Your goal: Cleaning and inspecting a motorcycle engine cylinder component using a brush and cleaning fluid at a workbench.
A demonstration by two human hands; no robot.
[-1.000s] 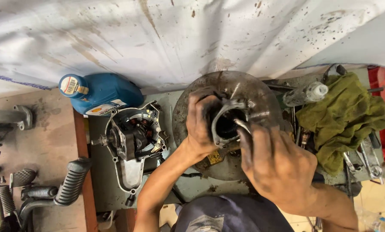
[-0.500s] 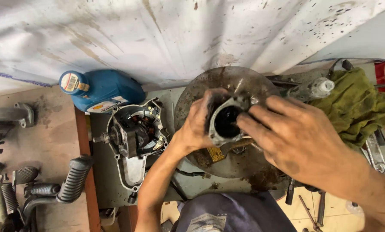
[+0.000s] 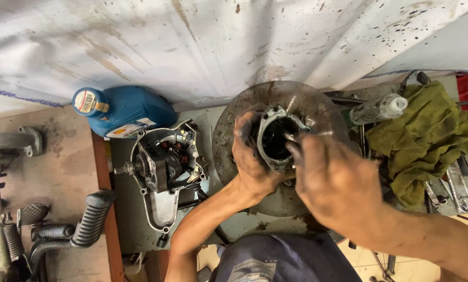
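Here, both hands are on a dark metal housing, a ring-shaped part with a round black hole in its middle. The housing stands over a round, rusty steel pan, and I use this pan as the landmark for all places.

The left hand is over the middle of the pan. Its fingers are curled and clamped on the left side of the housing, with the thumb on the upper edge. The right hand is over the right half of the pan, very dirty with grease. Its fingers are bent together at the right rim of the housing and touch it. A thin metal piece seems to be between the fingertips, but it is too small to tell what it is.

Left of the pan, just beside it, an open engine cover lies on the bench, with gears and coils visible inside. Further left and above the cover, a blue oil bottle lies on its side against the stained white sheet that hangs behind the pan. Far to the left of the pan are black rubber footpegs and a grey metal bar.

Right of the pan, a green rag lies crumpled, and a grey spray can lies at its upper left edge. Some wrenches lie below the rag.
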